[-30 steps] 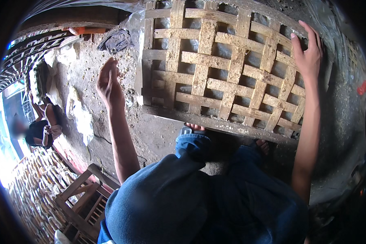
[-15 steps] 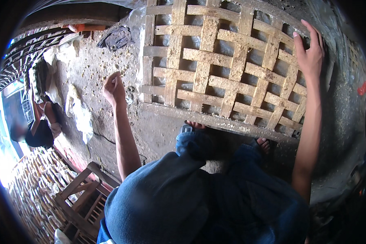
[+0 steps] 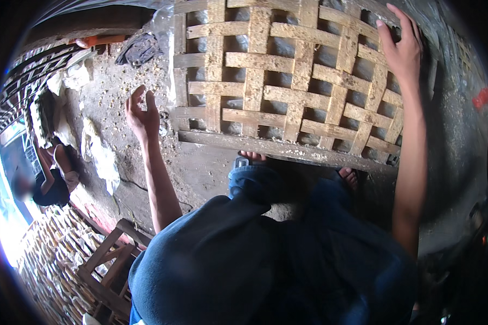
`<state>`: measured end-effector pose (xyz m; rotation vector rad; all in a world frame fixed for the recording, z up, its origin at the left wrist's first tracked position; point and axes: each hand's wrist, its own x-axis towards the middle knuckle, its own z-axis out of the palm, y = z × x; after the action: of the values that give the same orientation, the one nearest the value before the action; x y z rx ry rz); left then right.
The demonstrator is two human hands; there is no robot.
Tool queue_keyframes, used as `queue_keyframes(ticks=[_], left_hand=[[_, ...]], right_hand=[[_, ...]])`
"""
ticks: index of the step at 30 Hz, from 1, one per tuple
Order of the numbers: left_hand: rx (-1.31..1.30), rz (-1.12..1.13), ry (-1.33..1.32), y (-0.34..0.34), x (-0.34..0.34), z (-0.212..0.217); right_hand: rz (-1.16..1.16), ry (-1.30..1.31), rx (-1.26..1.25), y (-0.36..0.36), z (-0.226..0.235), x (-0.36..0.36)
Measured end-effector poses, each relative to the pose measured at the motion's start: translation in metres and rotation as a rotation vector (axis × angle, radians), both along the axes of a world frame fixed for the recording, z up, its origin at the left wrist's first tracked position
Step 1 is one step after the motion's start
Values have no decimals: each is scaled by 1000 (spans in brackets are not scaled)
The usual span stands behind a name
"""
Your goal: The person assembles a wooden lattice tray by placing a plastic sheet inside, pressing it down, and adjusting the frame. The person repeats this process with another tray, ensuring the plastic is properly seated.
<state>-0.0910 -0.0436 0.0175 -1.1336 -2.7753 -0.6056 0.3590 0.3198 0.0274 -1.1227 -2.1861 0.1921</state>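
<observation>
One large woven lattice panel (image 3: 287, 81), made of flat, pale, rough-sawn wooden slats crossed over and under each other with dark square gaps between them, is standing on its lower rail on the floor (image 3: 200, 168), just beyond the person's sandalled toes. Judging by this, the panel is already raised on edge, but only one hand is gripping it, so the handling is looking roughly half done. The floor is showing as grey, gritty concrete strewn with pale crumbs and chips. A dark wooden frame (image 3: 111, 260) of plain square bars is lying well below the fingers of the left hand. The right hand (image 3: 401, 49) is resting on the panel's upper right corner, its fingers (image 3: 387, 30) pressed together and curling over a slat. The left hand (image 3: 142, 111) is hanging free, just left of the panel's edge and not touching it, its fingers (image 3: 135, 95) spread and loosely curled, pinching nothing.
</observation>
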Motion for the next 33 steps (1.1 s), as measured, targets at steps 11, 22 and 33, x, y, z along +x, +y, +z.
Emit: queue_keyframes(ticks=[11,22,33], left_hand=[[-72,-1097,-110,36,177,55],[20,-774,-55,47,200,32],[-34,-708,47,46,199,25]], right_hand=[[188,119,245,-55,49,-9],[397,-230,-270,-245,19,-85],[-134,-473,-189,-224,1,69]])
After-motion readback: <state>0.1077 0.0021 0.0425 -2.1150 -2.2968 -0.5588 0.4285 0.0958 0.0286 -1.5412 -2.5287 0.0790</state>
